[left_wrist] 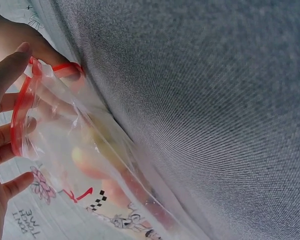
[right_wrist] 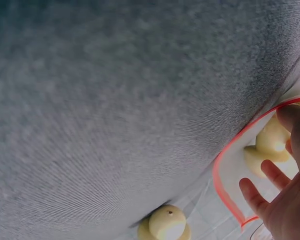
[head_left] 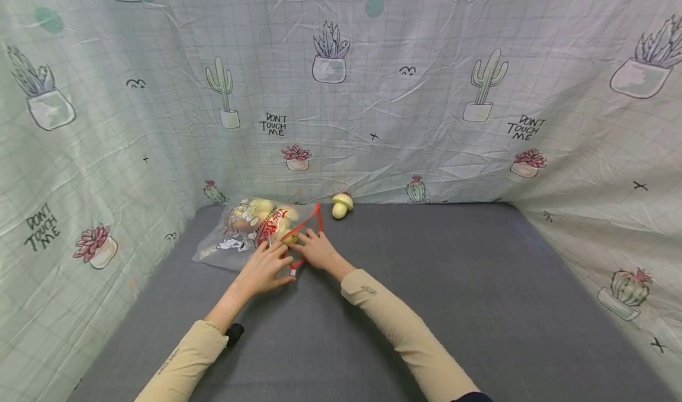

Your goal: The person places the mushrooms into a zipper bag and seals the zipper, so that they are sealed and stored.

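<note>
Spread apart: left grip point(head_left: 263, 270), right grip point(head_left: 317, 251), at red-edged translucent plastic bag point(head_left: 267, 226); beyond, partly obscured inside, smooth rounded yellow fruits point(right_wrist: 274, 136).

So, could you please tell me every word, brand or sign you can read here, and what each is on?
"DON'T TOUCH ME": printed three times on the backdrop in the head view.
"x": small marks, also on the backdrop.
"Toy Sto…": apparently, in red on the clear bag; the rest is too distorted to read.
Right sleeve, left sleeve: dark prints, too small to read.
</note>
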A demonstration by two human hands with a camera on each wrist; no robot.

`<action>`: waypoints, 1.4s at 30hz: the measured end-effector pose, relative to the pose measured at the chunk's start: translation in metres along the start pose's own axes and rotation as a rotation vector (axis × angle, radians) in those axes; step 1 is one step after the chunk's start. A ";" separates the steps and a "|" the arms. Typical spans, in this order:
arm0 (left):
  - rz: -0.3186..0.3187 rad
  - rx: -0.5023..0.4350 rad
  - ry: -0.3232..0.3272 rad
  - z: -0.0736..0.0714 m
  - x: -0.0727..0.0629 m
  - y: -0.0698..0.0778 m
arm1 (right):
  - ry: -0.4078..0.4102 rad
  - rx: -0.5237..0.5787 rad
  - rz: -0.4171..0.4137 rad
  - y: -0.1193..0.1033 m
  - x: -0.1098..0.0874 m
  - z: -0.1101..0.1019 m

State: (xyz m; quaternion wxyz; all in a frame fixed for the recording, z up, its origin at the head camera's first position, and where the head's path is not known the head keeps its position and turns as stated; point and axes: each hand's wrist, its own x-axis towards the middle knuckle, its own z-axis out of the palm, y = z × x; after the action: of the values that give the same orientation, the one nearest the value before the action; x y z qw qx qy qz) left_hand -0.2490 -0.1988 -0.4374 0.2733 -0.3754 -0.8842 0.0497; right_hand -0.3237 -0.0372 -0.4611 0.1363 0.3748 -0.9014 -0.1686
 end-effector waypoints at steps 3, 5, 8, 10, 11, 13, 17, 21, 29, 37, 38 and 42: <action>-0.002 -0.001 0.001 0.001 0.000 0.000 | 0.002 0.018 -0.013 0.002 -0.001 0.001; -0.003 0.002 -0.003 0.001 0.000 -0.001 | 0.009 0.022 -0.021 0.003 -0.002 0.001; -0.005 0.010 -0.007 0.002 0.000 -0.001 | 0.032 0.029 -0.037 0.005 -0.004 0.000; -0.005 0.013 -0.009 0.002 0.000 -0.002 | 0.043 0.039 -0.044 0.007 -0.005 -0.002; -0.006 0.012 -0.009 0.002 0.000 -0.002 | 0.049 0.043 -0.047 0.007 -0.005 -0.003; -0.008 0.010 -0.011 0.002 0.001 -0.002 | 0.058 0.058 -0.049 0.008 -0.006 -0.004; -0.005 0.013 -0.020 0.002 0.000 -0.002 | 0.071 0.067 -0.050 0.011 -0.009 -0.004; 0.004 0.026 -0.017 0.002 -0.001 -0.002 | 0.074 0.064 -0.057 0.013 -0.011 -0.001; 0.006 0.037 -0.002 0.004 -0.001 -0.002 | 0.101 0.088 -0.049 0.025 -0.017 0.001; 0.004 0.030 0.011 0.005 -0.001 -0.001 | 0.168 0.160 -0.028 0.040 -0.023 0.009; 0.005 0.030 0.014 0.005 -0.001 -0.001 | 0.175 0.167 -0.026 0.042 -0.024 0.011; 0.011 0.029 0.020 0.005 0.000 -0.001 | 0.194 0.188 -0.016 0.048 -0.028 0.014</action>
State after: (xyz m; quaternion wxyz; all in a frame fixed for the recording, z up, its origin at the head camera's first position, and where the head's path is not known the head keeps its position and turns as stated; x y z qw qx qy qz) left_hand -0.2515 -0.1990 -0.4413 0.2873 -0.3766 -0.8787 0.0600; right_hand -0.3404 0.0175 -0.4573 0.1858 0.4077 -0.8927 -0.0473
